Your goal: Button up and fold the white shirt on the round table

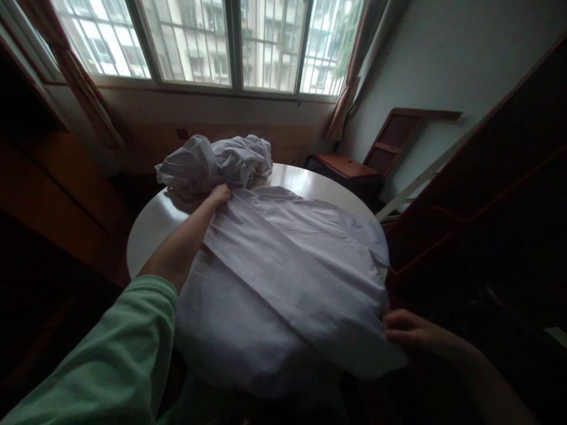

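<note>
A white garment [283,260], long like a shirt or coat, lies spread over the round table, with one wide strip folded slantwise across it. Its near part hangs past the table's front edge. At the far left end of the strip, my left hand [219,195] is closed on the cloth. My right hand [407,329] pinches the same garment at the lower right, beyond the table's edge. Just behind my left hand sits a crumpled heap of white cloth [217,159].
The glossy white round table [148,236] shows bare at its left and far right. A wooden chair [349,165] stands behind it on the right. Dark wooden furniture [469,195] rises close on the right, and a cabinet [57,195] is on the left. Barred windows [195,41] face me.
</note>
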Tool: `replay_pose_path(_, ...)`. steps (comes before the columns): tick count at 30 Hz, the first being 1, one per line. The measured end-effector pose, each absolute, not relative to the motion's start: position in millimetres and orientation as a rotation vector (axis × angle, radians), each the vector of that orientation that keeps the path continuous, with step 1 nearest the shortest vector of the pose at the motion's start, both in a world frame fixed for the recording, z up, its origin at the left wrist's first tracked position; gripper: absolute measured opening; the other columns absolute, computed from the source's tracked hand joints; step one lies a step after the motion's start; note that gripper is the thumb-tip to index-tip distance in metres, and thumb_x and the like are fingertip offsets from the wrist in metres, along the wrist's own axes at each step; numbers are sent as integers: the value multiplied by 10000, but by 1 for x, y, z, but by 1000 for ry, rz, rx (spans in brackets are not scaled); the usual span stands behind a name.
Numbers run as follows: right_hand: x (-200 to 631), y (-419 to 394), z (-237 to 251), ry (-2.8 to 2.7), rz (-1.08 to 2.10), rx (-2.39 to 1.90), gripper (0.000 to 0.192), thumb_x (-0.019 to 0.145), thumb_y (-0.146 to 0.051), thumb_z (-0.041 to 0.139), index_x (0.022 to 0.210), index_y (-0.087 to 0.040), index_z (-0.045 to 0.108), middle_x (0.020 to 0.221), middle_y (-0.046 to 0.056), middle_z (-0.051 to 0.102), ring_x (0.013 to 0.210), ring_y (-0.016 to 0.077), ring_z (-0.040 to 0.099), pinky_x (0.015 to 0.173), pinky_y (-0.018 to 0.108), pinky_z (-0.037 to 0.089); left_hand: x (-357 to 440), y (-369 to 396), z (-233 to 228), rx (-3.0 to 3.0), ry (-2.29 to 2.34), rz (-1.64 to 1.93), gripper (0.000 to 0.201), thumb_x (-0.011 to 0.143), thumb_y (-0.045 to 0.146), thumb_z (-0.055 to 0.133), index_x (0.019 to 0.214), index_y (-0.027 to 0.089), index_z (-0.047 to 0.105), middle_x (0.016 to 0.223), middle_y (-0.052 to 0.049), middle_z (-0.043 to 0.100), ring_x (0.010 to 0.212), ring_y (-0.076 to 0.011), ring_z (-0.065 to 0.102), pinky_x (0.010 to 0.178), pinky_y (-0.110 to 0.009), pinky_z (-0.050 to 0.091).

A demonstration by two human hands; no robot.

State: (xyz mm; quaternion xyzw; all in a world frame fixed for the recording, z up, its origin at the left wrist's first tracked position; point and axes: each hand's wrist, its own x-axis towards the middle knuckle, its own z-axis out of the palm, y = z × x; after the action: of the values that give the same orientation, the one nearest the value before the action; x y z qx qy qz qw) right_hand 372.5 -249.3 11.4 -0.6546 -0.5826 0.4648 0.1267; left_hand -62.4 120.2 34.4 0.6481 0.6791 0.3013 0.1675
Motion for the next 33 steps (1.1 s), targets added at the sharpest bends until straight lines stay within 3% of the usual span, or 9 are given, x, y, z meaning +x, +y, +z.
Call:
replay_pose_path(4,372,-247,9,-1759,1401,-1858,486,548,-648,684,583,-165,648,640,33,593,685,206,559,630,289,470,-57,114,32,1806,2079,803,420,733,220,567,1114,42,568,1083,-303,609,1105,-400,543,889,-448,396)
replay_pose_path(8,377,-246,1,-1793,1458,-1756,389,568,-522,734,654,-154,644,665,15,604,682,184,553,619,269,453,-58,110,30,1814,2145,817,505,808,328,506,1231,53,483,1133,-284,598,1101,-372,556,880,-422,398)
replay_pose_path(11,376,-247,-1,-1767,1512,-1721,364,573,-474,739,702,-149,639,682,15,616,688,183,559,613,269,453,-62,111,29,1876,2119,753,475,801,349,532,1181,63,527,1152,-267,593,1110,-356,553,869,-379,413)
replay_pose_path(14,373,-246,0,-1737,1411,-1755,360,549,-474,745,635,-154,606,620,0,574,633,162,533,568,255,434,-63,111,31,1967,2053,819,362,787,290,554,1095,102,586,1124,-219,616,1084,-323,566,868,-336,410)
replay_pose_path(21,377,-239,-4,-1474,1043,-1670,484,492,-565,770,609,-190,487,624,-3,548,599,146,528,554,260,459,-71,104,44,1887,2151,1220,356,900,343,433,1162,114,512,1094,-175,619,1020,-275,581,849,-313,388)
replay_pose_path(27,375,-241,-17,-1336,1292,-1647,574,452,-537,809,866,-183,626,839,93,700,793,278,659,714,394,537,-85,101,31,1975,2063,1130,398,877,311,464,1212,95,461,1167,-191,578,1107,-289,540,928,-342,376)
replay_pose_path(29,378,-241,-19,-1319,1319,-1646,529,456,-508,817,834,-175,653,826,92,712,792,289,667,722,401,543,-83,99,29,2004,2065,1196,387,862,270,476,1206,93,465,1233,-202,527,1178,-293,484,988,-367,342)
replay_pose_path(33,386,-232,-13,-1073,1116,-1615,339,588,-501,759,688,-198,645,688,45,692,654,213,663,612,298,551,-61,85,36,2044,2107,1289,413,833,212,493,1216,61,464,1289,-220,462,1261,-286,391,1070,-382,263)
